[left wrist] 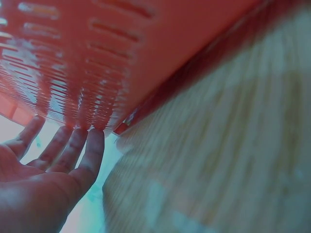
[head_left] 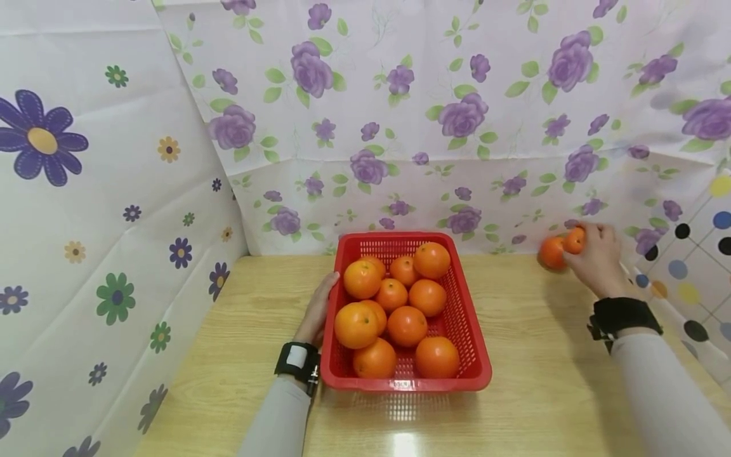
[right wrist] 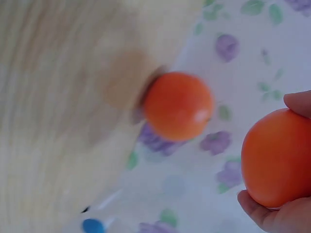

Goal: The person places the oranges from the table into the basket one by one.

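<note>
My right hand (head_left: 601,261) grips an orange (head_left: 574,240) between thumb and fingers, raised over the back right of the table. A second orange (right wrist: 178,106) sits on the table against the flowered cloth, just left of the held one in the head view. My left hand (head_left: 316,312) is at the left side of a red plastic basket (head_left: 481,355), its extended fingertips touching the slotted wall in the left wrist view. Several oranges (head_left: 407,326) lie piled in the basket, leaving part of its floor showing at the lower middle and right.
The basket stands on a light wooden table (head_left: 525,393). White cloth with purple roses (head_left: 368,166) hangs along the table's back edge. A daisy-patterned cloth (head_left: 115,298) closes the left side, and a dotted cloth (head_left: 688,292) lines the right.
</note>
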Demonstrator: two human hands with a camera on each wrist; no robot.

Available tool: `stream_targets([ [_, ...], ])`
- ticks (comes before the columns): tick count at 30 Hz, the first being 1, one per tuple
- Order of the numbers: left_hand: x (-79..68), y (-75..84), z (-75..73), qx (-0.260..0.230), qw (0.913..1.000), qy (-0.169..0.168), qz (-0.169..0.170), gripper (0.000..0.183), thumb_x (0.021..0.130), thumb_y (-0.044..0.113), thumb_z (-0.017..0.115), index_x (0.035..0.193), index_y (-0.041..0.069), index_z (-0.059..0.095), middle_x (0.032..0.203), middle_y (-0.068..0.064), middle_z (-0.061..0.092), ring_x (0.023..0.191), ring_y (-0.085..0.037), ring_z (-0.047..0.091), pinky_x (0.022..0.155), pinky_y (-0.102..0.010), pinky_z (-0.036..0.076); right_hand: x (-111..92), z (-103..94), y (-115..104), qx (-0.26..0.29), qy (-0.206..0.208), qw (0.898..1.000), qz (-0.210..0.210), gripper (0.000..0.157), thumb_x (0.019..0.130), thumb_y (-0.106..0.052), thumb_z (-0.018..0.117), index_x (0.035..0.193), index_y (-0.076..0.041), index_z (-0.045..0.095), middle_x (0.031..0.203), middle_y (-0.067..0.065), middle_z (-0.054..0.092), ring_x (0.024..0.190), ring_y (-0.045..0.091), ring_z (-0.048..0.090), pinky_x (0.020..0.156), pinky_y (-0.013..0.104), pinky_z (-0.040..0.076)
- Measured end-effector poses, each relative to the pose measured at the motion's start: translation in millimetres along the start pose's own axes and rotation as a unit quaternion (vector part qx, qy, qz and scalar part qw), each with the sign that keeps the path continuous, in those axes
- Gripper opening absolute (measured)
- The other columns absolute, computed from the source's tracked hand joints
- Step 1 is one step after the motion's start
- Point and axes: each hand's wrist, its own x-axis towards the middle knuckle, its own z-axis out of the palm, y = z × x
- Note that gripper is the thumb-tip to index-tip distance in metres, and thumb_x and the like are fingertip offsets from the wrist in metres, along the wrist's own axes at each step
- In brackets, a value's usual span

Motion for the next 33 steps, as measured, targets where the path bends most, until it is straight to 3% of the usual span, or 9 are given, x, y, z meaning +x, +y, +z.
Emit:
stream_targets([
  [12,-0.8,-1.6,3.2,-0.007,1.0,0.003,0.002,0.054,0.106,0.058,0.049,0.153,0.032,0.046,0.154,0.0,0.049,0.14,-0.025,0.048,0.116,-0.049,0.04,-2.9,3.4,-59.4,0.058,0.024,0.995,-0.074,0.066,0.087,-0.001,0.077,0.145,0.005,0.045,0.137,0.038,0.033,0.121,0.057,0.039,0.093,0.072,0.041],
  [20,0.1,-1.0,3.6,-0.001,1.0,0.007,0.004,0.056,0.104,0.06,0.05,0.153,0.031,0.047,0.153,0.0,0.05,0.139,-0.025,0.049,0.116,-0.048,0.041,-5.2,6.5,-95.6,0.087,-0.023,0.992,-0.086,0.069,0.091,-0.011,0.078,0.149,0.001,0.042,0.141,0.036,0.032,0.116,0.05,0.044,0.087,0.056,0.042],
  [27,0.3,0.8,2.0,0.001,1.0,0.006,-0.004,0.06,0.104,0.062,0.05,0.155,0.031,0.044,0.153,-0.001,0.05,0.137,-0.025,0.05,0.114,-0.048,0.043,-7.2,16.3,-126.7,0.126,-0.06,0.984,-0.112,0.067,0.095,-0.014,0.075,0.151,-0.001,0.041,0.146,0.033,0.031,0.117,0.048,0.047,0.087,0.054,0.044],
  [33,-1.4,1.0,2.5,0.007,0.9998,0.015,-0.006,0.057,0.104,0.062,0.049,0.153,0.033,0.046,0.151,0.0,0.052,0.135,-0.025,0.052,0.113,-0.047,0.045,-8.3,27.5,-154.8,0.147,-0.061,0.979,-0.126,0.067,0.093,-0.014,0.077,0.15,-0.002,0.044,0.144,0.031,0.036,0.115,0.043,0.048,0.088,0.049,0.044],
])
